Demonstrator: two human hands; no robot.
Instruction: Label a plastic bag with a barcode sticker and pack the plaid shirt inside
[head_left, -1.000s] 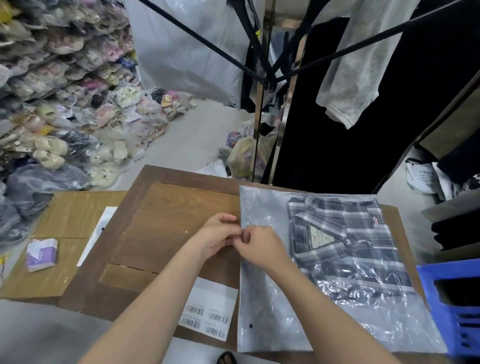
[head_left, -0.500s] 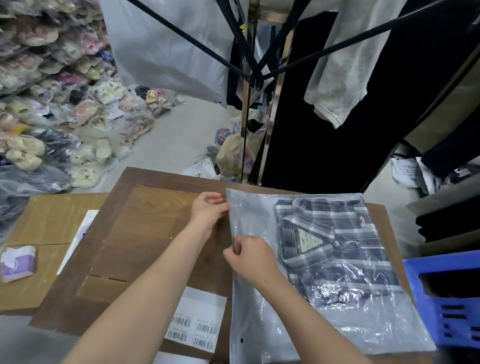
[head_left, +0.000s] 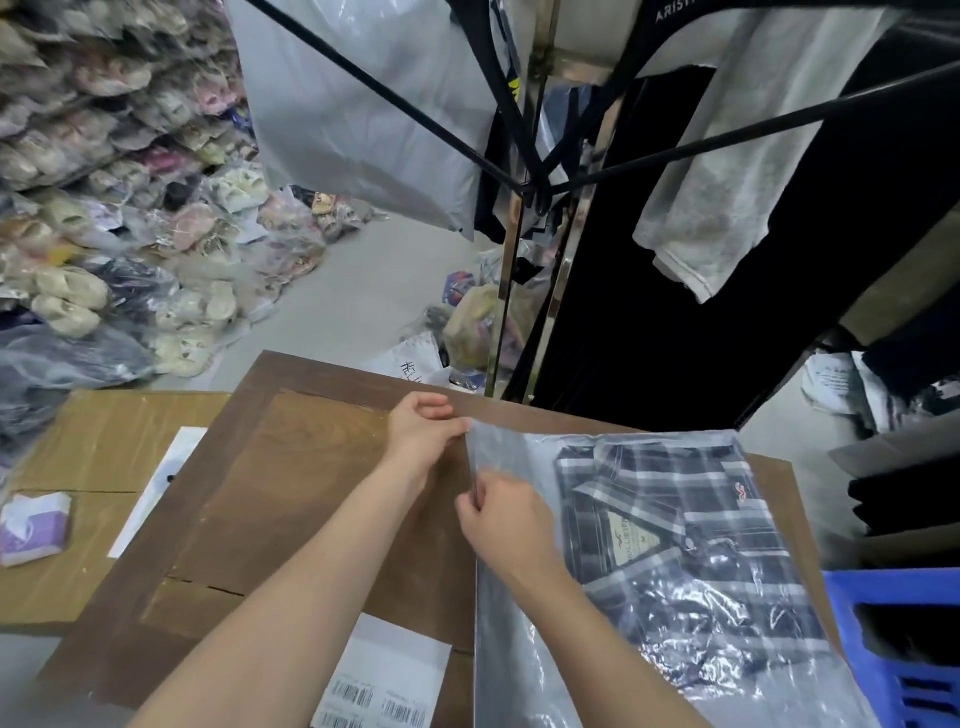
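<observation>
A clear plastic bag (head_left: 524, 649) lies flat on the brown wooden table (head_left: 291, 499), on its right half. The folded dark plaid shirt (head_left: 691, 530) is inside it, collar label showing. My left hand (head_left: 423, 428) pinches the bag's far left corner. My right hand (head_left: 506, 525) pinches the bag's left edge a little nearer to me. A white sheet of barcode stickers (head_left: 384, 686) lies at the table's near edge, left of the bag.
A blue plastic crate (head_left: 893, 649) stands at the right. Left of the table sits a cardboard box (head_left: 98, 457) with a white strip and a purple tissue pack (head_left: 34, 527). Bagged shoes pile up at the left. A clothes rack with hanging garments stands behind.
My hands were together at the middle of the bag's left edge. The left hand has slid away along the edge to the far corner, and the right hand has stayed near the middle.
</observation>
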